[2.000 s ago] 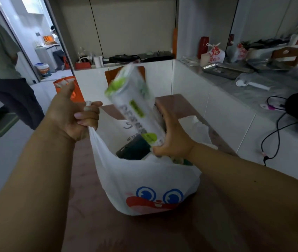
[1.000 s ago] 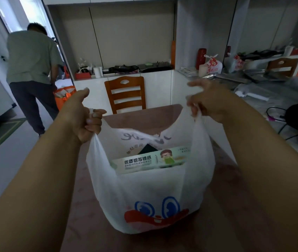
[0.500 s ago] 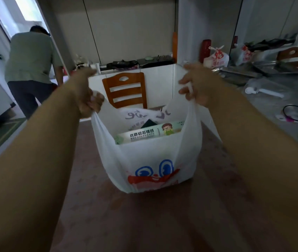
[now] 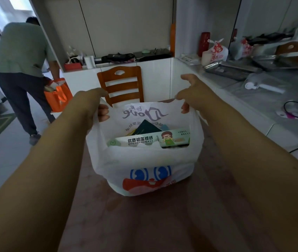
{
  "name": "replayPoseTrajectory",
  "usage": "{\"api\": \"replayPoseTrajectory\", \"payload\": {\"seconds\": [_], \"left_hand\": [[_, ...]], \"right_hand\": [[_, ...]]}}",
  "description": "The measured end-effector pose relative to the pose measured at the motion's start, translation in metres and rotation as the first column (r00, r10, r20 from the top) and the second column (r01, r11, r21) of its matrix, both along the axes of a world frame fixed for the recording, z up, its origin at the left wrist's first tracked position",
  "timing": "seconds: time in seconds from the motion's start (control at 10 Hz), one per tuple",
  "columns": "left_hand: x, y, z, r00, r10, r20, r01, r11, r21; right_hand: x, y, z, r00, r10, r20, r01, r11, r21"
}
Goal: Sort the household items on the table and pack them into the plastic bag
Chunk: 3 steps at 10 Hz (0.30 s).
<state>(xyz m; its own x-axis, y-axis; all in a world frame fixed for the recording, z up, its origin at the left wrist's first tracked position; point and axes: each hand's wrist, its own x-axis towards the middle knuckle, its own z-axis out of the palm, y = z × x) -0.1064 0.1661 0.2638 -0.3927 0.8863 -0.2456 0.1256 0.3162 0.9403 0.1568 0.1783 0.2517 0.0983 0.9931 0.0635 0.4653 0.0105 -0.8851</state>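
1. The plastic bag is white, with a cartoon face (blue eyes, red mouth) on its front. It sits on the reddish-brown counter.
2. The left hand has its fingers curled tight round the bag's left handle.
3. The right hand pinches the right handle at the top edge, with its other fingers loose.
4. The two hands pull the bag's mouth wide open.
5. Inside, a long foil box lies across, and a dark green booklet pokes up behind it.
6. A wooden chair stands behind the counter.
7. On the left, another person holds an orange bag.
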Motion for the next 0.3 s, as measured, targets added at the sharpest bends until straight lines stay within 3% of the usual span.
{"api": "replayPoseTrajectory", "payload": {"seconds": [0.2, 0.3], "left_hand": [[-0.0070, -0.0030, 0.0017, 0.999, 0.013, -0.052, -0.013, 1.000, -0.006], [-0.0078, -0.0075, -0.0028, 0.987, 0.073, -0.143, -0.064, 0.995, 0.072]], "right_hand": [[0.0051, 0.0009, 0.0013, 0.961, -0.038, 0.275, 0.059, 0.996, -0.067], [0.0080, -0.0044, 0.0001, 0.866, -0.145, 0.478, 0.128, 0.989, 0.069]]}}
